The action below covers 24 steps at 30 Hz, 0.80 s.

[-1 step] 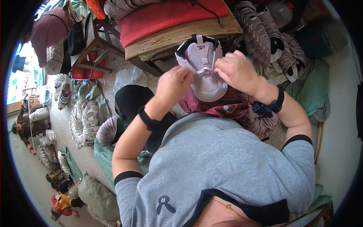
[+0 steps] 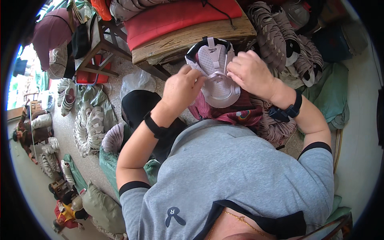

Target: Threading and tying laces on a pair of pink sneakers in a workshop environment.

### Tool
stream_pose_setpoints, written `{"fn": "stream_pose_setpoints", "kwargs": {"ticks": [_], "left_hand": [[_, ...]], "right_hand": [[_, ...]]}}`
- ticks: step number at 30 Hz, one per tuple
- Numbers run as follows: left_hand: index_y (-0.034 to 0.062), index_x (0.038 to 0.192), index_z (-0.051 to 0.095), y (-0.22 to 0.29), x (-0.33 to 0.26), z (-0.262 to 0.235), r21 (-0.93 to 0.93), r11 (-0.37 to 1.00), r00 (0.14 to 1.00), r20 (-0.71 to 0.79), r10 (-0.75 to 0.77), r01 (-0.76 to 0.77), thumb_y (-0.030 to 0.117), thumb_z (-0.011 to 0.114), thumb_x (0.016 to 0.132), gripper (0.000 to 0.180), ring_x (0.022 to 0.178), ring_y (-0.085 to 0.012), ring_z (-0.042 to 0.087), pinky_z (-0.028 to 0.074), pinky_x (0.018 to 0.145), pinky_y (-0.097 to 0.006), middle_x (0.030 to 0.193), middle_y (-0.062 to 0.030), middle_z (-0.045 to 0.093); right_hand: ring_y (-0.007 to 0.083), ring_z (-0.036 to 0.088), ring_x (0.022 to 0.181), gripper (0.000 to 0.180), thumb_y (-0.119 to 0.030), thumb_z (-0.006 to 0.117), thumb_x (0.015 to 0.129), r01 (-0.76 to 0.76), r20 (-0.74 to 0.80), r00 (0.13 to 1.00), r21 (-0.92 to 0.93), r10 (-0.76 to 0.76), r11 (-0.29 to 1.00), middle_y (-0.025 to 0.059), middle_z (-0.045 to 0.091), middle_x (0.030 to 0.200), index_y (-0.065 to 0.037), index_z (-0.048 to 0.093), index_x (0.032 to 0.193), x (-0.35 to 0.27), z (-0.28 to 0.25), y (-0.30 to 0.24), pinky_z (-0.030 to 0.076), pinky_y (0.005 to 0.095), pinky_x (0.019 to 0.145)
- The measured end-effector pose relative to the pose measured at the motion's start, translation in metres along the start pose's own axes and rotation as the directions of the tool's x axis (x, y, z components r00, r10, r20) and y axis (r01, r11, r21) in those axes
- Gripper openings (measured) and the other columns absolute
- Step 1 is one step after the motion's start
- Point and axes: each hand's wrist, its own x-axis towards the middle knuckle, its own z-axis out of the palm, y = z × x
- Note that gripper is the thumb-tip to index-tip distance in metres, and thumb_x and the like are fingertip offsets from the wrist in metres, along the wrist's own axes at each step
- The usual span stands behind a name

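Nothing has visibly shifted: the shoe upper point(image 2: 214, 74) stays raised before the wooden bench point(image 2: 188, 40), left hand point(image 2: 182, 90) and right hand point(image 2: 250, 74) both pinching its sides.

The shoe upper point(image 2: 216, 76) looks like pale, matt mesh cloth with smooth white trim. Far behind it, the bench point(image 2: 192, 38) is rough bare wood under a matt red cushion point(image 2: 180, 16).
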Motion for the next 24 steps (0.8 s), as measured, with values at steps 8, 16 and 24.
{"fn": "stream_pose_setpoints", "kwargs": {"ticks": [8, 16, 24], "left_hand": [[0.0106, 0.109, 0.060, -0.010, 0.026, -0.023, 0.172, 0.908, 0.921, 0.144, 0.361, -0.383, 0.017, 0.075, 0.077, 0.036, 0.089, -0.0274, 0.059, 0.048, 0.079, -0.041, 0.100, -0.0054, 0.057], [0.0100, 0.082, 0.074, -0.008, 0.023, 0.000, 0.106, 0.985, 0.990, -0.011, 0.139, -0.137, 0.022, 0.073, 0.081, 0.012, 0.094, -0.0244, 0.051, 0.041, 0.084, -0.037, 0.093, -0.0041, 0.058], [0.0032, 0.081, 0.073, 0.006, 0.031, 0.019, -0.381, 0.901, 0.965, -0.069, -0.252, 0.208, 0.021, 0.068, 0.087, 0.019, 0.095, -0.0205, 0.050, 0.040, 0.086, -0.032, 0.091, -0.0043, 0.056]], "right_hand": [[0.0326, 0.062, 0.091, 0.029, -0.013, 0.077, 0.072, 0.074, 0.327, 0.937, 0.155, -0.122, 0.985, 0.0103, 0.056, 0.101, -0.004, 0.058, 0.092, 0.039, -0.026, 0.025, 0.050, 0.0449, 0.077], [0.0336, 0.064, 0.078, 0.028, -0.014, 0.078, 0.072, 0.244, 0.371, 0.893, 0.078, -0.255, 0.967, 0.0109, 0.055, 0.097, -0.003, 0.055, 0.086, 0.029, -0.012, 0.042, 0.053, 0.0448, 0.064], [0.0312, 0.062, 0.077, 0.031, -0.017, 0.080, 0.071, 0.221, 0.332, 0.900, 0.211, -0.283, 0.952, 0.0090, 0.053, 0.097, -0.004, 0.057, 0.088, 0.027, -0.015, 0.049, 0.051, 0.0413, 0.064]]}}
